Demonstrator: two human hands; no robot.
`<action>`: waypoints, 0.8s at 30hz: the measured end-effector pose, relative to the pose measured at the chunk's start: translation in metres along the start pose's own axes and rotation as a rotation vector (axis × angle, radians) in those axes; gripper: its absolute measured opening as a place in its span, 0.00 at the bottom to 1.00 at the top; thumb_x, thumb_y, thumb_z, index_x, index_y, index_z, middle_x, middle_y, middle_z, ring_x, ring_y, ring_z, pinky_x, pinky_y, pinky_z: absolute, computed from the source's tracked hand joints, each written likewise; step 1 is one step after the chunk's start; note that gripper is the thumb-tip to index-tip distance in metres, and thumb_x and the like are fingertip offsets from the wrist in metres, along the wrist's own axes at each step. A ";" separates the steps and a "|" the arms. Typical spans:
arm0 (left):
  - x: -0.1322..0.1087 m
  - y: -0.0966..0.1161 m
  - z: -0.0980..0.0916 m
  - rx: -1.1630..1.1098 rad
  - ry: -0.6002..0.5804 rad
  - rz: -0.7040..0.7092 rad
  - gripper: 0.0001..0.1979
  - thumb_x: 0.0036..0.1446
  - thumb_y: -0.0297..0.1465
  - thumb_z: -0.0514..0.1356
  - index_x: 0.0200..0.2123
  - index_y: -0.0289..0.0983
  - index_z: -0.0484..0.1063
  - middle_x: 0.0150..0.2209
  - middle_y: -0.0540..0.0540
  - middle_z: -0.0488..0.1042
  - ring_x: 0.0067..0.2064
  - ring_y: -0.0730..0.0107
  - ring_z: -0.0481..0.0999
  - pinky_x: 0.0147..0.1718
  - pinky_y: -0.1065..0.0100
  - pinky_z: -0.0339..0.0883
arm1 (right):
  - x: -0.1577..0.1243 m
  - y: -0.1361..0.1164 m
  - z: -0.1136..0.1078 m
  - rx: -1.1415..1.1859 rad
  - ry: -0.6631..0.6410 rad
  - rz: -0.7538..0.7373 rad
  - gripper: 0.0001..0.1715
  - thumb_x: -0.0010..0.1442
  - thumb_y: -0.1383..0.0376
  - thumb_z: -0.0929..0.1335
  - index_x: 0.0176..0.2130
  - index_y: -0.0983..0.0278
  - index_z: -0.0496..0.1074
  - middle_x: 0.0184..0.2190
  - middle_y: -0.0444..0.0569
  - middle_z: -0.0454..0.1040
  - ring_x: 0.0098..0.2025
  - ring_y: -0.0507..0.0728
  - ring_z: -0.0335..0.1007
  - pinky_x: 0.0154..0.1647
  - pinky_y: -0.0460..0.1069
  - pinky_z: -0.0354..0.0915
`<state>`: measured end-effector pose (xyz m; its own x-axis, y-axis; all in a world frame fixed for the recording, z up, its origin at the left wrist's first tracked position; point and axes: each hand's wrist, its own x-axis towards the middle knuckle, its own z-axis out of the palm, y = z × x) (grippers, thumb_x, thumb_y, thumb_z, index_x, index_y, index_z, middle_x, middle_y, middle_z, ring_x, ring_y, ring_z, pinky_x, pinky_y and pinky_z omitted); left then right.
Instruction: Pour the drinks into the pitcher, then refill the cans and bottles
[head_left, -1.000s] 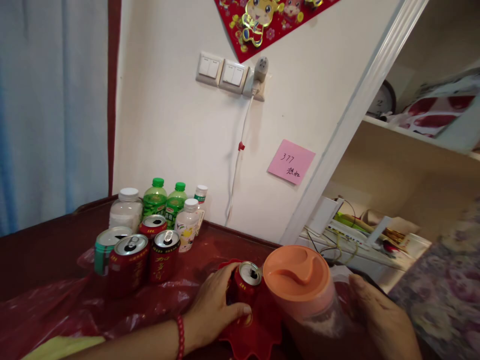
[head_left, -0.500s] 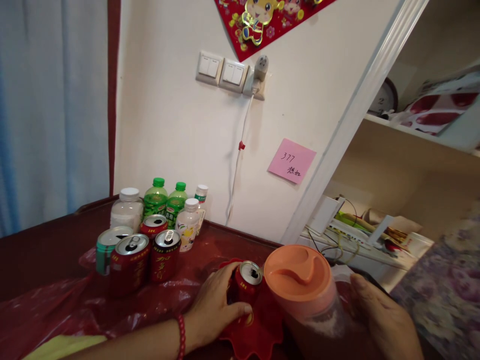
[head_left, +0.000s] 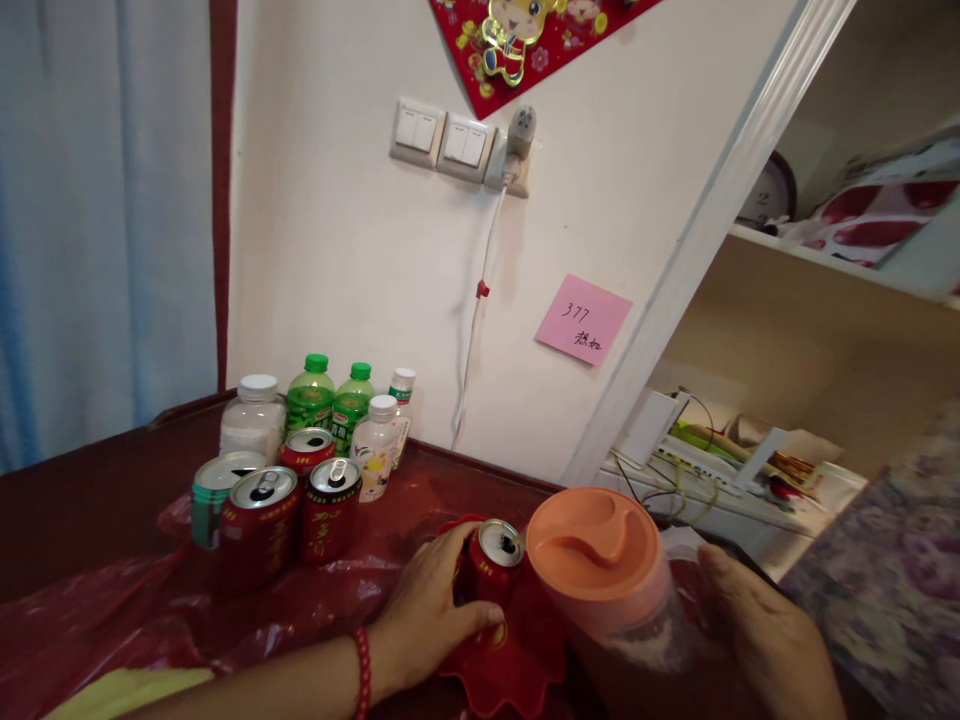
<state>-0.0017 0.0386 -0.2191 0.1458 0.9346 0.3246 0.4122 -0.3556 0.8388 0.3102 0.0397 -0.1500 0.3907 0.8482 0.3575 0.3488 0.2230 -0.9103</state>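
Observation:
My left hand [head_left: 435, 605], with a red bead bracelet on the wrist, wraps round an opened red drink can [head_left: 491, 580]. The can stands upright over a red wavy-edged dish [head_left: 517, 670]. In my right hand [head_left: 772, 630] is a clear pitcher [head_left: 652, 640] with an orange lid [head_left: 592, 545], tipped to the left. The lid's left edge is beside the can's top, close to its opening. Whether liquid is flowing cannot be made out. The pitcher's handle is mostly hidden by my right fingers.
Several opened cans, one a red can [head_left: 259, 525] and one a green can [head_left: 214, 500], stand at the left. Behind them are green-capped bottles [head_left: 310, 400] and white-capped bottles [head_left: 375, 445]. Red plastic film [head_left: 150, 610] covers the table. A wall and shelf [head_left: 825, 260] bound the back and right.
Almost nothing differs. The camera view has shifted very slightly; both hands, the can and the tilted pitcher stay in the same positions.

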 end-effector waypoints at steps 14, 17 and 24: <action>-0.001 0.004 -0.002 -0.018 0.021 -0.043 0.38 0.47 0.30 0.70 0.63 0.41 0.67 0.63 0.39 0.73 0.64 0.45 0.69 0.64 0.49 0.60 | -0.002 -0.008 -0.001 -0.065 -0.026 -0.034 0.40 0.53 0.30 0.71 0.23 0.62 0.66 0.22 0.44 0.62 0.26 0.53 0.57 0.25 0.46 0.60; -0.001 0.003 -0.001 -0.023 0.020 -0.031 0.38 0.47 0.32 0.71 0.63 0.40 0.68 0.63 0.39 0.73 0.64 0.45 0.70 0.64 0.49 0.60 | -0.002 -0.009 0.000 -0.076 -0.018 -0.050 0.39 0.54 0.31 0.71 0.22 0.61 0.65 0.21 0.44 0.62 0.24 0.54 0.58 0.24 0.46 0.60; -0.002 0.001 -0.001 -0.015 0.037 -0.024 0.38 0.47 0.31 0.72 0.63 0.41 0.68 0.63 0.39 0.73 0.63 0.46 0.70 0.64 0.49 0.61 | -0.001 -0.010 0.000 -0.101 -0.028 -0.078 0.35 0.56 0.34 0.70 0.22 0.59 0.66 0.20 0.45 0.61 0.24 0.56 0.58 0.23 0.49 0.59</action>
<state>-0.0021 0.0364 -0.2182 0.1025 0.9419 0.3199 0.4015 -0.3335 0.8530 0.3056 0.0364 -0.1410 0.3356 0.8438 0.4187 0.4617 0.2401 -0.8539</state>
